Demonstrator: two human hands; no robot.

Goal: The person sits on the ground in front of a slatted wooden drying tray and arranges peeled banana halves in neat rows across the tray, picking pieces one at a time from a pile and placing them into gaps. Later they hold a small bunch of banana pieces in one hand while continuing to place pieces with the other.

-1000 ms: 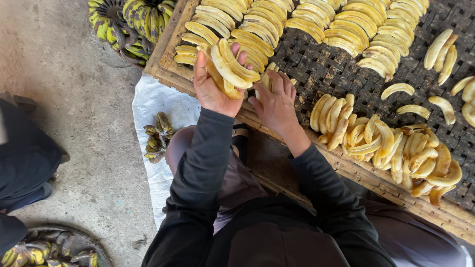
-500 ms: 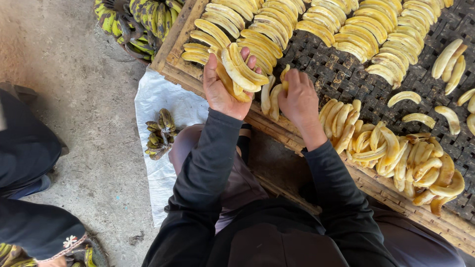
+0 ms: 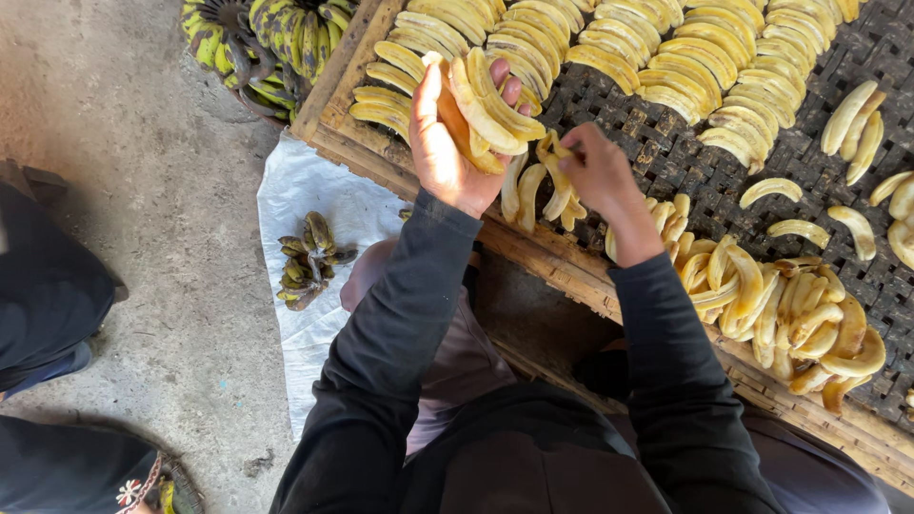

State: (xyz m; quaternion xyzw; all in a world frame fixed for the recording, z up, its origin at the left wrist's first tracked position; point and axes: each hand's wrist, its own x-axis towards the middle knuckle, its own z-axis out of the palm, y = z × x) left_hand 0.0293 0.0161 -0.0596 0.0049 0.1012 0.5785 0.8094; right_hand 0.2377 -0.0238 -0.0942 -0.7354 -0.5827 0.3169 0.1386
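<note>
Fingers of the left hand (image 3: 447,133) are closed around a stack of banana slices (image 3: 486,105). One slice (image 3: 555,152) is pinched by the right hand (image 3: 595,171) above the woven tray (image 3: 657,152).

Peeled bananas, held and laid out

A stack of peeled banana halves (image 3: 486,105), pale yellow and curved, rests upright in the left hand (image 3: 443,143); the right hand (image 3: 595,171) sets pale pieces (image 3: 547,186) down at the near edge of the woven tray (image 3: 666,152).

Right hand (image 3: 592,171) fingers hidden behind knuckles; drying rack (image 3: 609,290) cut off top, right; bystander's dark clothing (image 3: 48,286) cropped left.
</note>
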